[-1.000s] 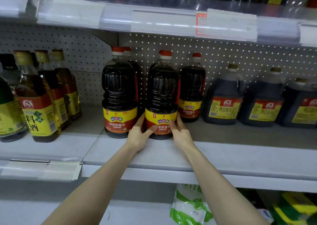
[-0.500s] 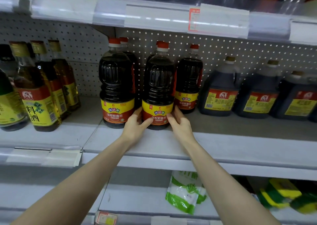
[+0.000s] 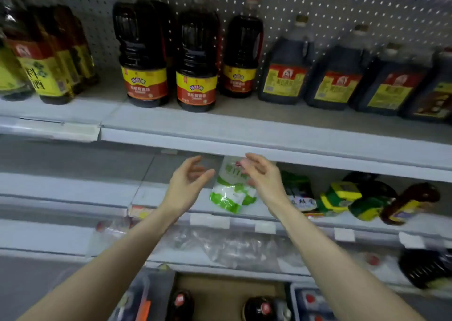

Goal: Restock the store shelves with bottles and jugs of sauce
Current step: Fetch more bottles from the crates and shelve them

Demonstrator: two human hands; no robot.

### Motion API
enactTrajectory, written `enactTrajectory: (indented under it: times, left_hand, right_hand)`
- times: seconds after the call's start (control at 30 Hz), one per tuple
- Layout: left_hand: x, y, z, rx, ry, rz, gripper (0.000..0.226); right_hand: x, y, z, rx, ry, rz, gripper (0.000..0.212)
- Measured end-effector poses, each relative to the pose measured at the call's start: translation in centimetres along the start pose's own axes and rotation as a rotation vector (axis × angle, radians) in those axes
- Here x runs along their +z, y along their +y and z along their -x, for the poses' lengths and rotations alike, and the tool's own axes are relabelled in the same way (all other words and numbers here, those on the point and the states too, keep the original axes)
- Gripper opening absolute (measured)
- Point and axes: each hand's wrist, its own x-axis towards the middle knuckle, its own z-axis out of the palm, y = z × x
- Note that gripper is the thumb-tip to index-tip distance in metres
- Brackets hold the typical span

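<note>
Both hands have come off the dark sauce bottle point(image 3: 197, 51) they were steadying a moment ago and dropped below the lip of the shelf point(image 3: 244, 130); the view has tipped down with them. That bottle now stands upright at the shelf front, just beside its twin point(image 3: 141, 46), label facing out. The left hand point(image 3: 188, 181) and right hand point(image 3: 259, 176) hang in front of the lower tier, fingers loose and spread, holding nothing (the green-and-white pouch point(image 3: 231, 191) behind them looks untouched). Fetching another seems the next job: red-capped bottles point(image 3: 181, 303) wait low down in what may be a carton. I'd grip one with both hands, at the neck and low on the body, since it looks heavy and slick. Lift it straight up clear of its neighbours, then set it in the gap ahead of the third bottle point(image 3: 244, 46).
</note>
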Motion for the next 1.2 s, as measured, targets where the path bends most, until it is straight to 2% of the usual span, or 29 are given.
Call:
enactTrajectory:
  times: [0.1,0.23,0.37,0.53,0.7,0.87,1.0,1.13,1.2]
  left_hand:
    - [1.3,-4.1,3.3,-0.119,-0.051,0.015,0.045]
    - [2.2,-11.3,6.8,-0.255,-0.084,-0.001,0.040]
    - [2.5,-19.4,10.0,-0.403,-0.106,-0.007,0.042]
    - [2.9,-30.0,13.4,-0.549,-0.146,-0.078,0.025]
    - [3.3,-38.4,16.3,-0.693,-0.187,-0.124,0.031]
    - [5.5,-43.4,18.1,-0.745,-0.237,-0.175,0.034]
    - [8.8,-45.3,19.2,-0.776,-0.243,-0.173,0.032]
    - [12.3,-46.9,19.7,-0.815,-0.229,-0.156,0.026]
    - [14.0,-47.7,19.6,-0.833,-0.220,-0.166,0.028]
  right_hand:
    - [-0.6,4.9,2.9,0.105,-0.020,0.013,0.027]
    - [0.1,12.7,6.3,0.228,-0.017,0.007,0.010]
    - [1.9,21.0,9.5,0.372,-0.036,0.018,0.009]
    - [4.6,31.8,13.2,0.537,-0.033,0.040,0.009]
    - [6.7,40.6,15.9,0.680,0.044,0.028,0.009]
    - [6.1,46.6,18.0,0.786,0.086,0.024,0.002]
    - [3.7,49.9,18.9,0.849,0.115,0.017,0.016]
    - [0.6,53.2,19.2,0.938,0.115,0.027,0.008]
    - [-0.8,54.6,18.9,0.953,0.119,0.029,0.013]
